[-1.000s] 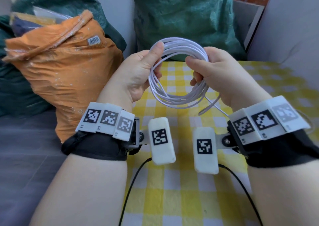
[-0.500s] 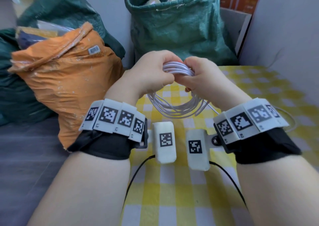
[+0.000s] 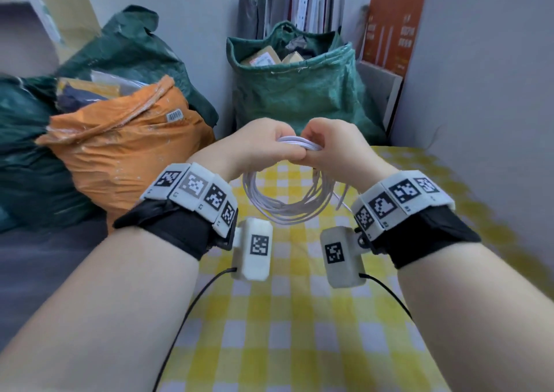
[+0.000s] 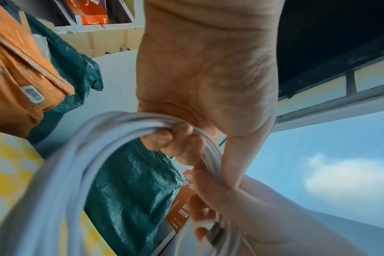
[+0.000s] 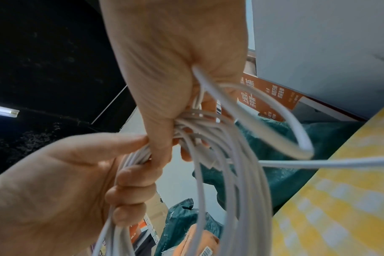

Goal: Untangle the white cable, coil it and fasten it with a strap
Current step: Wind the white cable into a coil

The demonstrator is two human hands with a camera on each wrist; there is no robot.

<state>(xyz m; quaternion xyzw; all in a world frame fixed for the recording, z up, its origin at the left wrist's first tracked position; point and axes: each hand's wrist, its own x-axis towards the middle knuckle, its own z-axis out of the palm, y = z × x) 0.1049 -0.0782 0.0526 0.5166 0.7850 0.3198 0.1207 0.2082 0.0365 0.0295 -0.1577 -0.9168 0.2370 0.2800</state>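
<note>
The white cable [image 3: 287,208] hangs as a coil of several loops above the yellow checked table [image 3: 284,331]. My left hand [image 3: 263,143] and right hand [image 3: 329,146] grip the top of the coil side by side, knuckles almost touching. In the left wrist view my left hand [image 4: 178,138] curls its fingers round the bundled cable [image 4: 112,135]. In the right wrist view my right hand [image 5: 175,104] clutches the bunched cable [image 5: 230,173], and a loose loop [image 5: 292,124] and one free strand stick out to the right. I see no strap.
An orange sack [image 3: 120,158] stands left of the table and a green sack [image 3: 293,92] full of parcels behind it. A grey wall panel [image 3: 479,92] runs along the table's right side. Dark green bags [image 3: 27,152] fill the far left.
Both hands have come together at the top of the coil, which was held wide open between them a second ago. The coil now hangs narrower below the hands.
</note>
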